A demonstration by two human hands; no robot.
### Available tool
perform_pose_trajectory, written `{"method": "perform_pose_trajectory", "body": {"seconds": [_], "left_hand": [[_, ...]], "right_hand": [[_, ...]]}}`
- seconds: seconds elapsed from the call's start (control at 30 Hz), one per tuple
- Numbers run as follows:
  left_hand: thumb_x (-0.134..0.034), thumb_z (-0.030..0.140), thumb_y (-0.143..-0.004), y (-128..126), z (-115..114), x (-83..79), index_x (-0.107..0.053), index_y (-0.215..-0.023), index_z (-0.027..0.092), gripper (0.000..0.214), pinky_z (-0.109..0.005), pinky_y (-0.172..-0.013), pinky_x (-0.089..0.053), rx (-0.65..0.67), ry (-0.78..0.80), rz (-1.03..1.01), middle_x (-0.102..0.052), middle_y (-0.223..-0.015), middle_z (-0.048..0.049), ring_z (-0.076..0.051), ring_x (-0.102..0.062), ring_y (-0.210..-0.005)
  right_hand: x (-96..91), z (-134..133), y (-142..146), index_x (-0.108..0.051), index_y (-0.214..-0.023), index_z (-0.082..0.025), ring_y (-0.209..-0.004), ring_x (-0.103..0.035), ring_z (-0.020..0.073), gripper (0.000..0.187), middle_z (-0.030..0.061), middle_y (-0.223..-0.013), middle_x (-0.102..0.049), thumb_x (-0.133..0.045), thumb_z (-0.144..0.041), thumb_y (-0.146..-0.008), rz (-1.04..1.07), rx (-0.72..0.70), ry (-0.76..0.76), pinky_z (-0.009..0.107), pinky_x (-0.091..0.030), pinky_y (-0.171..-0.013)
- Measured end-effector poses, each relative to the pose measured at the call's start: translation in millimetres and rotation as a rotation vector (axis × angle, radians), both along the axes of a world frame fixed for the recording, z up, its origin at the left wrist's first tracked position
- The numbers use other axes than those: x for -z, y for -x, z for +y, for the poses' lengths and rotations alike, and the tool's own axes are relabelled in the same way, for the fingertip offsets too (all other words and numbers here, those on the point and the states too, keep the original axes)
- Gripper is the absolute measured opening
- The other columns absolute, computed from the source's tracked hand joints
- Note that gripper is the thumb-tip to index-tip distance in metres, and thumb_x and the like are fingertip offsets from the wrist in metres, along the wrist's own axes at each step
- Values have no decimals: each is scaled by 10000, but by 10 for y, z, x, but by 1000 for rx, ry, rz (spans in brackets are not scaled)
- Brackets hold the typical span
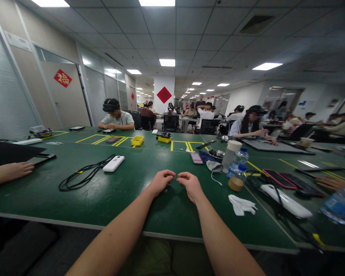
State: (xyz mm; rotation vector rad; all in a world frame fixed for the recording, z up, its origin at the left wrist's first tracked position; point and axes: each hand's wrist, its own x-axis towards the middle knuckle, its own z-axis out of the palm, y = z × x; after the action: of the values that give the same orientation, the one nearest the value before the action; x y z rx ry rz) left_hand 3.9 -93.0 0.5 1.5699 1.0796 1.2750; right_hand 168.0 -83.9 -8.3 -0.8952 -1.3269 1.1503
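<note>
Both of my forearms reach over the near edge of the green table [132,203]. My left hand [161,183] is closed, thumb and fingertips pressed together in a pinch. Just to its right, my right hand [191,186] is pinched in the same way, its fingertips facing the left ones across a narrow gap. Whatever lies between the fingertips, if anything, is too small to make out. The nearest things are a crumpled white tissue [242,205] to the right and a white power bank [114,163] with a coiled black cable [83,174] to the left.
On the right stand water bottles [241,156], a pale cup [231,153], a red-edged phone [278,179] and a white device [286,201] with cables. Yellow trays [137,141] sit farther back. Another person's hand [14,170] rests at left; other people sit across the table.
</note>
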Motion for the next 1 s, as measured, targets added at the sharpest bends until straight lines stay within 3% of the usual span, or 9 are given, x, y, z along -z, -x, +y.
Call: {"method": "perform_pose_trajectory", "body": {"seconds": [0.13,0.37,0.6,1.0], "left_hand": [[-605,188,-720,-9,-1,14,-636,-974,140,260,-238,-618,-480,-24,30,-19,-652,-785,-37,-123,-592,-646],[-616,157,-723,-49,-13,-1,-589,-842,139,123,-261,-660,-512,-21,127,-217,-646,-781,-45,-145,-646,-712],[-621,226,-729,-29,-23,-14,-624,-997,131,284,-242,-614,-480,59,97,-97,-646,-693,-19,-109,-583,-579],[-607,157,-704,1,27,51,-649,-1080,134,378,-239,-686,-443,84,0,-22,-665,-831,-46,-118,-573,-698]], "right_hand": [[23,24,-13,-671,-834,-187,-686,-611,179,241,33,-777,-679,-684,-256,-604,-167,25,-95,306,-460,-661],[16,13,-15,-664,-805,-176,-697,-635,196,215,44,-756,-685,-683,-296,-627,-218,10,-126,317,-474,-677],[23,16,-10,-669,-855,-182,-744,-649,204,238,52,-808,-701,-679,-282,-638,-194,-14,-131,329,-483,-717],[29,21,-9,-687,-812,-183,-714,-648,207,188,42,-753,-706,-664,-250,-638,-140,-7,-90,323,-483,-690]]}}
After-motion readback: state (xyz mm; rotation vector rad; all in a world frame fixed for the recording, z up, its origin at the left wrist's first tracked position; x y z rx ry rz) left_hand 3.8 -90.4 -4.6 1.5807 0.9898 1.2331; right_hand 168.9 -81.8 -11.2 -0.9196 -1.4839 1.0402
